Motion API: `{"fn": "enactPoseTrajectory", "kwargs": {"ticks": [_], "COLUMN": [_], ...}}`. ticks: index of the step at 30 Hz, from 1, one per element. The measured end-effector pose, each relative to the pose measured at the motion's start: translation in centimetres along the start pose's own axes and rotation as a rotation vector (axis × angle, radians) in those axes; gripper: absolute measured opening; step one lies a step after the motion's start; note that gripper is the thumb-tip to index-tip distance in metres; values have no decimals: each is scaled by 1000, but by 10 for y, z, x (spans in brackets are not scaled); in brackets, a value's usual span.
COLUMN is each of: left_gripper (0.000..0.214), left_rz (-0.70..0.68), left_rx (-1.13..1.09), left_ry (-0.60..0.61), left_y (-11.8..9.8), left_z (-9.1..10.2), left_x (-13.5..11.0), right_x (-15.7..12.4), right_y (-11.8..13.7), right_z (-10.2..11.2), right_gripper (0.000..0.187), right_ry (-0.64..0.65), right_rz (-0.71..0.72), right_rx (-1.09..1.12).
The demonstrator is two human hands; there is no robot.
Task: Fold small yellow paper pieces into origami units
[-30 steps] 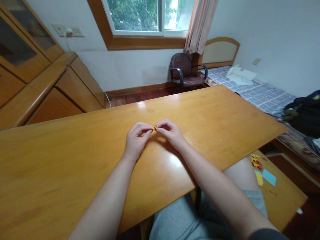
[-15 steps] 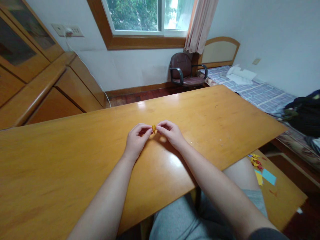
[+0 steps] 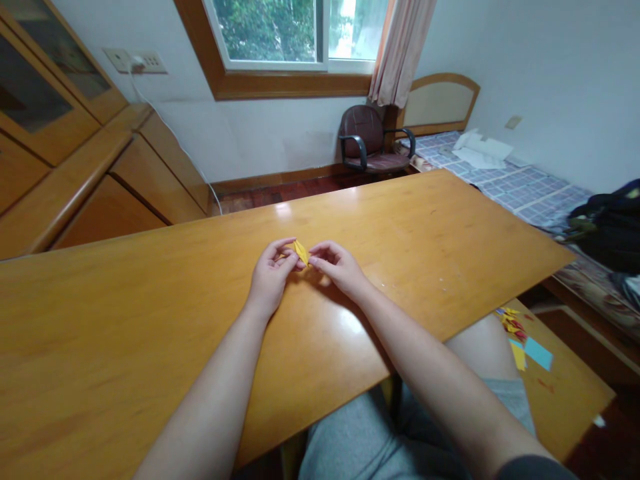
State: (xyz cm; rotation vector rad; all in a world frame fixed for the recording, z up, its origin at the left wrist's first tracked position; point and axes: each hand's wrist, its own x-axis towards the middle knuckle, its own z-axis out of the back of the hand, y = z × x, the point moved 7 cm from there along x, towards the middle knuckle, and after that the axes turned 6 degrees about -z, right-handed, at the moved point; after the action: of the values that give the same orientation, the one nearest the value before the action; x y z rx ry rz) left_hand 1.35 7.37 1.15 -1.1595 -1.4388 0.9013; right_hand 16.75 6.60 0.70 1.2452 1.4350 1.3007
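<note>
A small piece of folded yellow paper is held up just above the wooden table. My left hand pinches it from the left, with a finger at its upper tip and the thumb near its lower part. From the other side, my right hand has thumb and fingertips closed at the paper's lower right end. The folded shape is narrow and pointed, tilted with its top toward the left. Parts of its lower end are hidden by fingertips.
On a lower wooden surface at right lie several yellow and red folded papers, a blue paper sheet and a yellow sheet. Beyond the table stand a brown armchair and a bed with a dark bag.
The folded yellow paper has turned, showing a longer, brighter side tilted up to the left. My left fingers have shifted, the index now at its upper tip. The right hand has barely moved.
</note>
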Motion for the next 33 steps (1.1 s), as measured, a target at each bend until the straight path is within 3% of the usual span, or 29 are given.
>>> {"fn": "enactPoseTrajectory", "kwargs": {"ticks": [6, 17, 33], "left_gripper": [45, 39, 38], "left_rz": [49, 122, 183], "left_rx": [-67, -109, -95], "left_ry": [-44, -36, 11], "left_y": [1, 1, 6], "left_z": [1, -4, -6], "left_x": [0, -3, -6], "right_x": [-2, -3, 2], "right_y": [-1, 10, 6], "right_z": [-4, 3, 13], "right_gripper": [31, 21, 21], "right_ry": [42, -69, -129], "right_rz": [7, 105, 103], "right_rx": [-91, -217, -115]}}
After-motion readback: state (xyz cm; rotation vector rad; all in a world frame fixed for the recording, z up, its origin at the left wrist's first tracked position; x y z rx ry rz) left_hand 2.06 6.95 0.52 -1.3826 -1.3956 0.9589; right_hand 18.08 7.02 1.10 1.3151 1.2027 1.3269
